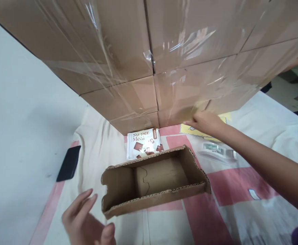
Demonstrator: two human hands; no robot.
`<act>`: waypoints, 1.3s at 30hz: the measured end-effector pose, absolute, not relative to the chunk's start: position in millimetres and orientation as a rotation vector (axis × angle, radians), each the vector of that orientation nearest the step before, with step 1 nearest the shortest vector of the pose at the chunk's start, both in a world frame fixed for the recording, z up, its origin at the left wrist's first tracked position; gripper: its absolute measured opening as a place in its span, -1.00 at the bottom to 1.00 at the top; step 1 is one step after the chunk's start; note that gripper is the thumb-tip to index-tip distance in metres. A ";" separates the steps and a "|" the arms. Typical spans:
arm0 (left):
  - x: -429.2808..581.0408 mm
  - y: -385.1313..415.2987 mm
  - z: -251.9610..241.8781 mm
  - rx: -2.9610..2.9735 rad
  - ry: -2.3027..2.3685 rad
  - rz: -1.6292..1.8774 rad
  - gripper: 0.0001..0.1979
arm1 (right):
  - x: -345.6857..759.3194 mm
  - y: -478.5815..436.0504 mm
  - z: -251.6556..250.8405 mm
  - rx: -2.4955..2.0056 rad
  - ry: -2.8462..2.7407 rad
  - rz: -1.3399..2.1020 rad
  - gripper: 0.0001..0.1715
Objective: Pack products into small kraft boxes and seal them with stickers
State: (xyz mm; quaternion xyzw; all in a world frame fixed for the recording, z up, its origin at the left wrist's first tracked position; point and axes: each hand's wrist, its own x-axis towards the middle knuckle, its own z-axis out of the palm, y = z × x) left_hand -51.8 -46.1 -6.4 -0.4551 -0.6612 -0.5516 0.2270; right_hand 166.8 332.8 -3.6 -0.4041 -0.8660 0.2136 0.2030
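Head view (only one). Left hand [86, 217]: open, palm empty, fingers loosely bent, held just left of and nearer than the open cardboard tray [164, 199]; no clear contact. Right hand [203, 120]: blurred, fingers partly curled, at the foot of the stacked cardboard cartons [128, 95]. Cannot tell whether it touches the cartons, or grips anything.

Positions: the cartons rise directly beyond the right hand and spread to both sides of it, seams crossed by clear, glossy tape. White "Su-per Meal" pouch [143, 144] lies left of the right hand, between tray and cartons. Yellow printed paper [189, 130] lies partly under the right hand; clear-packaged item [216, 151] sits just nearer than it, contents unclear. Dark flat rectangular object [68, 163] lies beyond the left hand, slightly to its left. All rest on the white-and-pink cloth [263, 217].

Handling notes (judgement): the cartons probably want a flat palm low on the face, away from the tape seams, with steady pressure rather than a fingertip pull; a stack this tall could tip if tugged from one corner. The right forearm passes close above the clear-packaged item, so a raised wrist would avoid dragging it. For the left hand, a grip on the tray's near wall, clear of the notched end, should flex the board least. The cloth is wrinkled and may ruck if anything is slid across it.
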 end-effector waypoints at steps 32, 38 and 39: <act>-54.6 -64.4 41.0 -1.481 -1.743 -1.037 -0.63 | 57.6 248.8 62.3 -0.851 -1.245 2.489 -0.81; -69.0 -5.7 117.1 -1.505 -1.548 -0.577 -0.60 | 79.8 236.5 114.6 -0.845 -1.210 2.525 -0.72; -68.2 2.4 125.1 -1.519 -1.559 -0.550 -0.61 | 83.9 235.9 118.5 -0.816 -1.219 2.521 -0.72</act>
